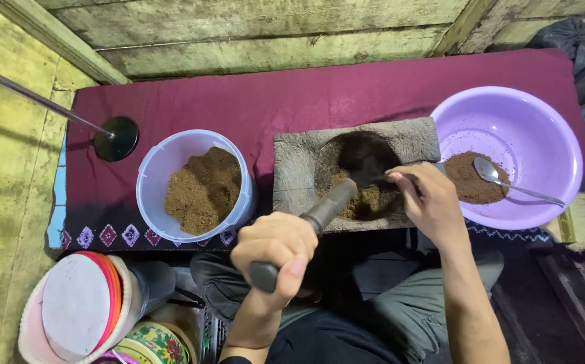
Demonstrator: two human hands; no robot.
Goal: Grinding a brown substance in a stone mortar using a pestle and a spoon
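Note:
A grey stone mortar block (299, 162) lies on the maroon cloth (272, 101), its round hollow holding brown powder (370, 199). My left hand (275, 249) grips the near end of a dark metal pestle (329, 205), whose tip reaches into the hollow. My right hand (427, 199) rests on the mortar's right rim, fingers at the edge of the powder, holding nothing that I can see.
A pale blue bucket (154, 168) of brown powder stands left of the mortar. A lilac basin (548, 135) on the right holds some powder and a metal spoon (508, 182). A black stand base (117, 138) sits far left. Stacked plates and tins (80, 307) lie near left.

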